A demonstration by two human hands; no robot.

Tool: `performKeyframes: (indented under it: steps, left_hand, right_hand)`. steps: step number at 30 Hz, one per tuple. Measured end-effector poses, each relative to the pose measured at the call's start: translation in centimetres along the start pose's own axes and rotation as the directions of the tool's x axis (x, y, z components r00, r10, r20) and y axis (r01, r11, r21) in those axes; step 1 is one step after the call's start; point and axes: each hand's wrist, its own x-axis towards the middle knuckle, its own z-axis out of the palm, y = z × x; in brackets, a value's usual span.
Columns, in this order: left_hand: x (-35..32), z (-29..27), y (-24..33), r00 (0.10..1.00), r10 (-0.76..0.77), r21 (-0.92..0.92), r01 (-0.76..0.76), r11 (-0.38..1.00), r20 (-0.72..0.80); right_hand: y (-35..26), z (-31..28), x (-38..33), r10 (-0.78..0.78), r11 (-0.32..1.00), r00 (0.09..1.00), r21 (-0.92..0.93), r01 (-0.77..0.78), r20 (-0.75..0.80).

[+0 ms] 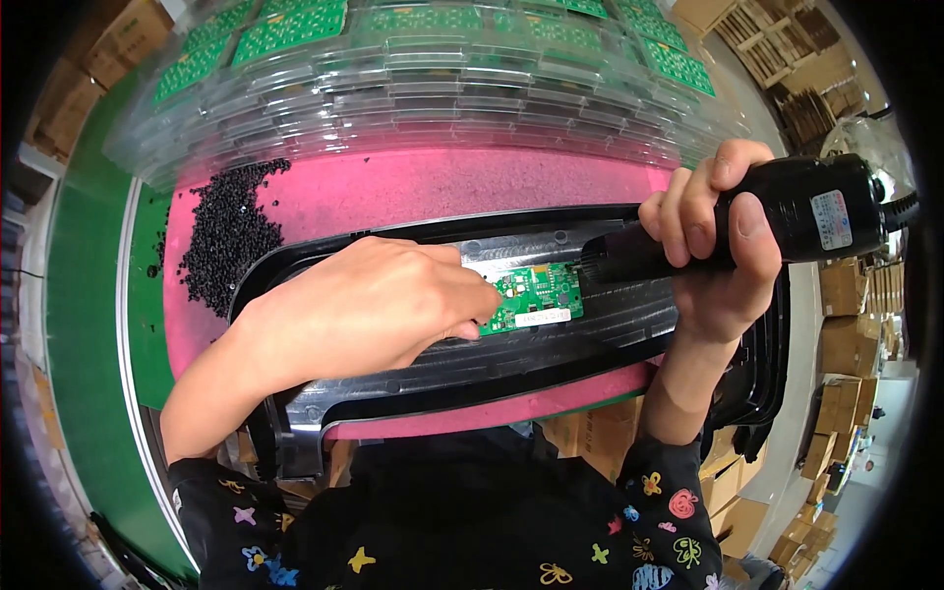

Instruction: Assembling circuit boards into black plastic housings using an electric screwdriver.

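A green circuit board (536,295) with a white label strip lies inside a long black plastic housing (610,339). My left hand (379,300) reaches across the housing, its fingers curled together at the board's left end; the fingertips are partly hidden. In my right hand (718,226) is a black electric screwdriver (801,211), gripped around its body and held nearly level. Its tapered front end points left, at the right edge of the board. Whether the bit touches a screw there is too small to tell.
A pile of small black screws (226,236) lies on the pink mat (393,182) to the left. Stacked clear plastic trays (433,88) holding more green boards stand at the back. The screwdriver's cord (900,208) runs off right. Cardboard boxes (841,413) stand beyond the table.
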Motion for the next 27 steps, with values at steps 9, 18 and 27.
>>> performKeyframes:
  steps: [9,18,27]
  left_hand:
    - [-0.6,0.2,-0.1,0.995,-0.102,-0.199,0.099,0.975,0.0]
    - [-0.6,-0.4,0.3,0.982,-0.17,-0.136,0.179,0.974,0.077]
    - [0.1,-0.1,-0.2,0.982,-0.102,-0.215,0.066,0.974,-0.161]
  right_hand:
    - [0.8,0.5,0.7,0.025,0.998,1.0,0.051,-0.024,-0.008]
    - [0.9,2.1,1.0,0.044,0.989,0.998,-0.137,-0.049,-0.042]
    - [-0.5,0.9,-0.9,-0.181,0.818,0.982,0.546,0.182,-0.056]
